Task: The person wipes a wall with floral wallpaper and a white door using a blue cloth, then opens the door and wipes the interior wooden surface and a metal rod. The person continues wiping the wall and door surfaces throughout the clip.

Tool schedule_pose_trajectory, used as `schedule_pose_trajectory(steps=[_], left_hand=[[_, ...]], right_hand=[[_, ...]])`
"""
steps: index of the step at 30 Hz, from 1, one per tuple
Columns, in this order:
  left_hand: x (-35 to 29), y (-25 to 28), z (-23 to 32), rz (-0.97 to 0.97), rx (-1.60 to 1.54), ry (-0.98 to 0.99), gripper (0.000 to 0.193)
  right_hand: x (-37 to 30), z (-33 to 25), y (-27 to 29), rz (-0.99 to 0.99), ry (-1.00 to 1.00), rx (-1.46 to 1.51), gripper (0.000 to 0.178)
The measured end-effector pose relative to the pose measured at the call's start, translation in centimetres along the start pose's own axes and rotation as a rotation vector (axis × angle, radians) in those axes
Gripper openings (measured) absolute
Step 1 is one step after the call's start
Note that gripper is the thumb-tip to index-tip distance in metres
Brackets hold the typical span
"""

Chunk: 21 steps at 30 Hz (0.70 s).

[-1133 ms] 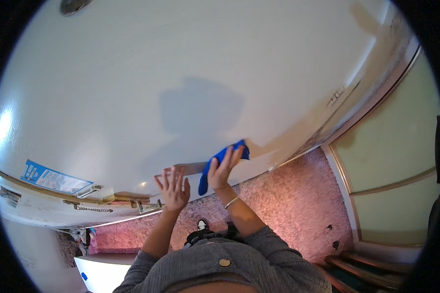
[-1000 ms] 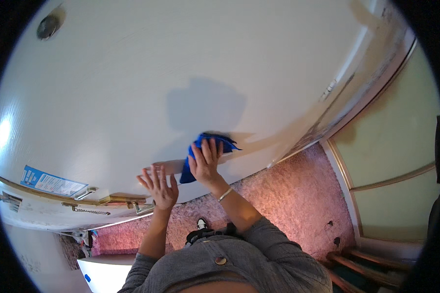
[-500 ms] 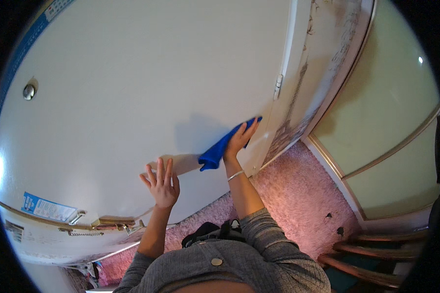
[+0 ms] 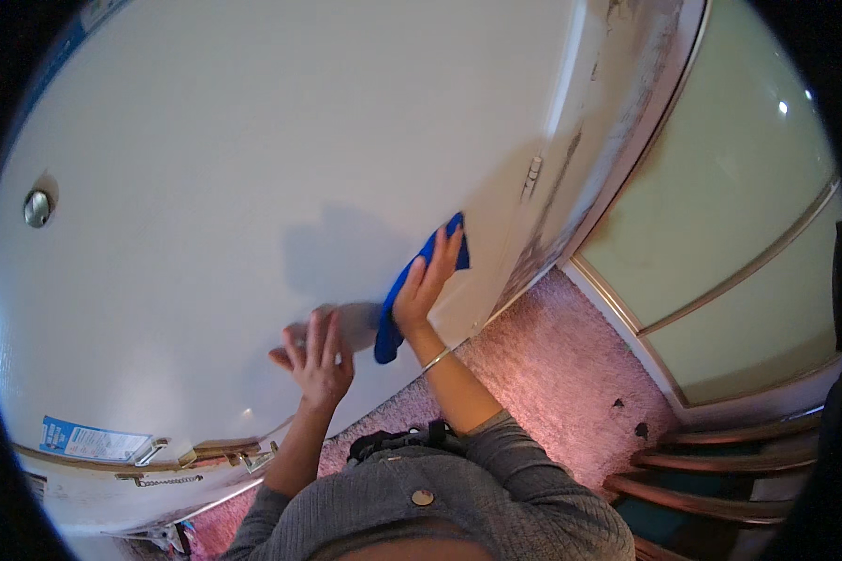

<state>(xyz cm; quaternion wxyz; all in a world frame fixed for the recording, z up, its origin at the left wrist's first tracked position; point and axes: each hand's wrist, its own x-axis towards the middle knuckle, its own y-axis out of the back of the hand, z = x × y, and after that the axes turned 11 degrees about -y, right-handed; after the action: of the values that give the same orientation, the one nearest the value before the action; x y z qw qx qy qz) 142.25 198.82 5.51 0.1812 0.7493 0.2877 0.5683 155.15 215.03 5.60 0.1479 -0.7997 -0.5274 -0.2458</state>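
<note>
Head camera view looks down along a broad white door [image 4: 206,140] that fills most of the upper left, with the shadow of the person's head cast on it. To the right stand pale green panels [image 4: 711,215] in a light frame, divided by a thin bar. Between these and the door lies a pink, shaggy carpet [image 4: 552,355]. At the lower edge is the person's grey buttoned top [image 4: 374,514], and to its right several curved brown wooden bars [image 4: 711,496] over something dark green.

Against the door, low and a little right of centre, is a blue cloth [image 4: 388,332], one end trailing below the right hand [image 4: 426,294] and a corner reaching past its fingertips. That hand lies over the cloth with fingers nearly straight and close together; whether any finger curls around the fabric cannot be told. To its left, the left hand [image 4: 323,369] is spread, fingers apart and slightly bent, with nothing in its grasp; its fingertips are near or on the door, which of the two is unclear.

Smaller still are a blue-and-white sticker [image 4: 94,442] at lower left, a thin chain [image 4: 168,481] below it, a white hinge [image 4: 532,173] on the right, a round metal knob [image 4: 37,208] at far left, and a bracelet [image 4: 436,358] on the right wrist.
</note>
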Motion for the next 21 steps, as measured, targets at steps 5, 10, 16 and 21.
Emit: schedule_pose_trajectory(steps=[5,10,16,21], left_hand=[[6.2,-0.8,3.4,-0.129,-0.115,-0.128,0.056],[6.2,-2.3,5.3,-0.261,-0.247,-0.241,0.063],[-0.7,-2.8,3.1,-0.149,-0.223,-0.187,0.06],[-3.1,-1.8,1.8,-0.169,-0.144,-0.04,0.054]], right_hand=[[3.8,2.9,0.8,0.091,-0.138,0.02,0.056],[1.4,5.8,1.3,0.073,-0.286,0.085,0.058],[-7.5,3.7,-0.4,-0.07,-0.183,0.033,0.057],[-6.2,1.6,-0.9,-0.103,0.09,-0.007,0.051]])
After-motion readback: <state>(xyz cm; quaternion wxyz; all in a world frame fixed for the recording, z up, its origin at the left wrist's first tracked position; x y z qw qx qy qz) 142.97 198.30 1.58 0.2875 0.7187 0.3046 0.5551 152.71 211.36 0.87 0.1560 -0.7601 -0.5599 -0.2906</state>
